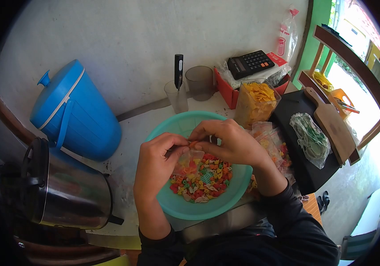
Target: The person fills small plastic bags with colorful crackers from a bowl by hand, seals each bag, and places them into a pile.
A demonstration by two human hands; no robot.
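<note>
My left hand (155, 162) and my right hand (232, 141) meet above a mint-green basin (190, 213). The fingertips of both pinch the top of a small clear plastic bag (188, 165), which hangs down with colourful pieces inside. Something orange shows at the pinch, too small to make out. Loose small pieces (212, 182) in red, yellow, orange and green lie over the basin's bottom. To the right of the basin, partly behind my right forearm, lie several filled clear bags (267, 137).
On the left stand a blue lidded jug (81, 117) and a steel pot (76, 190). Behind the basin are two plastic cups (200, 82), a calculator (250, 64) and a container of yellow chips (257, 104). At right are bagged rubber bands (310, 138) and a cutting board (334, 126).
</note>
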